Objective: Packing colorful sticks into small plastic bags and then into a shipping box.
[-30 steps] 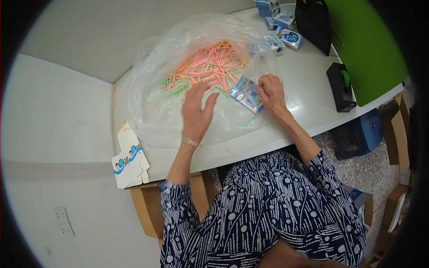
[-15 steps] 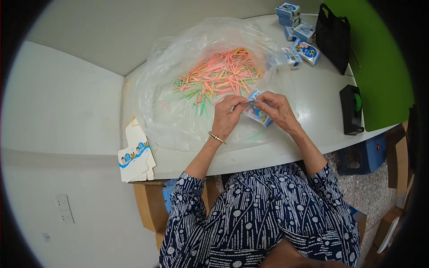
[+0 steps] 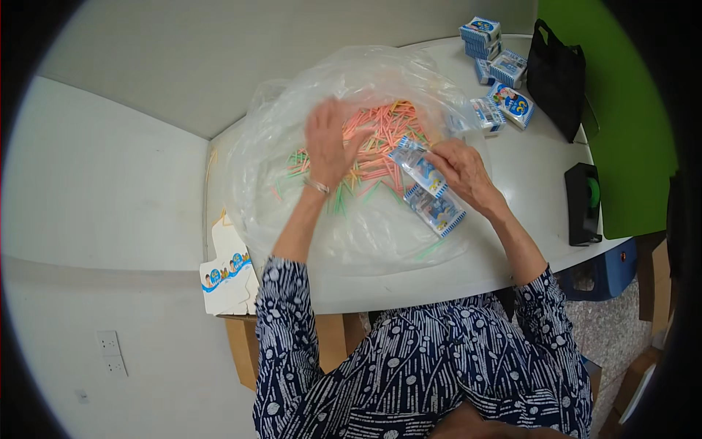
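Note:
My right hand (image 3: 466, 174) pinches the edge of a small clear plastic packet (image 3: 418, 165) with blue-and-white striped ends. Just below it, a second such packet (image 3: 436, 212) lies on the clear plastic bag (image 3: 344, 245); whether the two are joined I cannot tell. Over the left part of a heap of thin pink, green and yellow sticks (image 3: 384, 128), my left hand (image 3: 329, 143) is spread open, thumb apart, its fingers blurred by motion. Part of the heap is hidden beneath it.
Blue-and-white packs (image 3: 507, 68) are stacked and scattered at the back right, beside a black bag (image 3: 556, 80). A black tape dispenser (image 3: 583, 205) with green tape stands at the right edge. Printed white cards (image 3: 228, 282) lie at the left corner.
My left hand has let go of the packet and swung left and away over the sticks. My right hand still holds a packet, and a second one now shows below it.

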Available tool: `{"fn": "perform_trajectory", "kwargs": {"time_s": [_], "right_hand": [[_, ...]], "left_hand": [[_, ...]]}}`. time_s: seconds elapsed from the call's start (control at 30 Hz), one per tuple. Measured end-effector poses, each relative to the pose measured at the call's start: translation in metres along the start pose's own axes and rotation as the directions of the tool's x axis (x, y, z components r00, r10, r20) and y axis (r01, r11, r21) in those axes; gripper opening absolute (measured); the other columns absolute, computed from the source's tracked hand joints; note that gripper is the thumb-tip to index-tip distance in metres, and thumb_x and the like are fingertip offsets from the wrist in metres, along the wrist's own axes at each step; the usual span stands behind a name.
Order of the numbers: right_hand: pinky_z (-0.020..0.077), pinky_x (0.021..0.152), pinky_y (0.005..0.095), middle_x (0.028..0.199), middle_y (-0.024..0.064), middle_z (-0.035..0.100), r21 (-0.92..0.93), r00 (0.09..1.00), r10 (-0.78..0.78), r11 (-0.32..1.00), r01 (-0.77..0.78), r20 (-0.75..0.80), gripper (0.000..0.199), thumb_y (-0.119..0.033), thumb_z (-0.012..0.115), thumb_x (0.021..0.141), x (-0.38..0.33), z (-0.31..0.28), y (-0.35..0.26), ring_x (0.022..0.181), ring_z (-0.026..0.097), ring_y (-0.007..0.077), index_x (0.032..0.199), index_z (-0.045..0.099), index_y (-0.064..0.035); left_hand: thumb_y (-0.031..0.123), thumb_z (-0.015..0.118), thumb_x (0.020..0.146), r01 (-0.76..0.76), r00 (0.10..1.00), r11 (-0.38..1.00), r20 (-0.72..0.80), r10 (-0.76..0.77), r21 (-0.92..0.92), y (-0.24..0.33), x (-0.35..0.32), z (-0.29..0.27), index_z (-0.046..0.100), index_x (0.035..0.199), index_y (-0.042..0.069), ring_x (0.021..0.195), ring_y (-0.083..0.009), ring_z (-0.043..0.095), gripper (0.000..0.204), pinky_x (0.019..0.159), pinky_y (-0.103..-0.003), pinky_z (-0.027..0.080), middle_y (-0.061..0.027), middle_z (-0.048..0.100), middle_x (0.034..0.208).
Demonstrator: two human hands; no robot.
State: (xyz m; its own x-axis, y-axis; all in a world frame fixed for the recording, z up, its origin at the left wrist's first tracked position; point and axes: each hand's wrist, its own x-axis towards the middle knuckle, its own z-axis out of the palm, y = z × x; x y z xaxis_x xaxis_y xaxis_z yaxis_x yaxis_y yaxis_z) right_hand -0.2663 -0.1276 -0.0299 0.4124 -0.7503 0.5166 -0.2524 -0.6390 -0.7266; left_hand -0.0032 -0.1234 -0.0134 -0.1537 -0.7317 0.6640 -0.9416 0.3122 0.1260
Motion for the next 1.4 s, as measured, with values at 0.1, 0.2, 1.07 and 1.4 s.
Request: {"fn": "perform_trajectory", "kwargs": {"time_s": [0.1,0.2,1.07,1.4], "right_hand": [[0.0443,0.067,0.0394,0.078,0.0158,0.058,-0.049,0.991,-0.020,0.998,0.026,0.135,0.016,-0.013,0.060,0.087,0.017,0.001,-0.003,0.074,0.056,0.0311,0.083,0.058,0.0027],[0.0429,0.065,0.0414,0.073,0.0173,0.055,-0.014,0.983,-0.006,1.000,0.009,0.182,0.019,-0.014,0.059,0.087,0.008,0.015,0.001,0.072,0.054,0.0328,0.078,0.055,0.0025],[0.0435,0.068,0.0396,0.070,0.0167,0.055,0.024,0.954,0.176,0.982,-0.187,0.243,0.023,-0.019,0.057,0.088,-0.026,0.018,0.018,0.070,0.055,0.0301,0.080,0.059,0.0014],[0.0473,0.081,0.0357,0.102,0.0177,0.066,-0.082,0.842,0.411,0.909,-0.410,0.350,0.032,-0.029,0.055,0.093,-0.035,0.011,0.004,0.090,0.062,0.0280,0.109,0.063,-0.0030]], "left_hand": [[0.060,0.071,0.066,-0.083,0.991,0.959,0.120,0.052,0.270,-0.037,0.039,0.016,0.025,0.145,0.012,0.132,-0.0434,0.026,0.103,0.104,-0.058,0.025,-0.0219,0.025,0.147],[0.069,0.072,0.055,-0.177,0.953,0.892,0.300,0.050,0.416,-0.060,0.060,0.053,0.011,0.149,0.015,0.135,-0.0450,0.019,0.124,0.103,-0.064,0.021,-0.0212,0.015,0.151],[-0.002,0.044,0.071,0.199,0.915,0.932,0.398,-0.067,-0.302,0.006,0.126,-0.045,0.062,0.093,0.004,0.058,-0.0273,0.057,0.029,0.059,-0.032,0.046,-0.0149,0.061,0.068],[-0.006,0.052,0.072,-0.286,0.958,0.926,0.095,0.271,0.247,0.047,0.078,-0.145,0.059,0.098,0.011,0.062,-0.0301,0.057,0.032,0.050,-0.038,0.045,-0.0085,0.058,0.075]]}}
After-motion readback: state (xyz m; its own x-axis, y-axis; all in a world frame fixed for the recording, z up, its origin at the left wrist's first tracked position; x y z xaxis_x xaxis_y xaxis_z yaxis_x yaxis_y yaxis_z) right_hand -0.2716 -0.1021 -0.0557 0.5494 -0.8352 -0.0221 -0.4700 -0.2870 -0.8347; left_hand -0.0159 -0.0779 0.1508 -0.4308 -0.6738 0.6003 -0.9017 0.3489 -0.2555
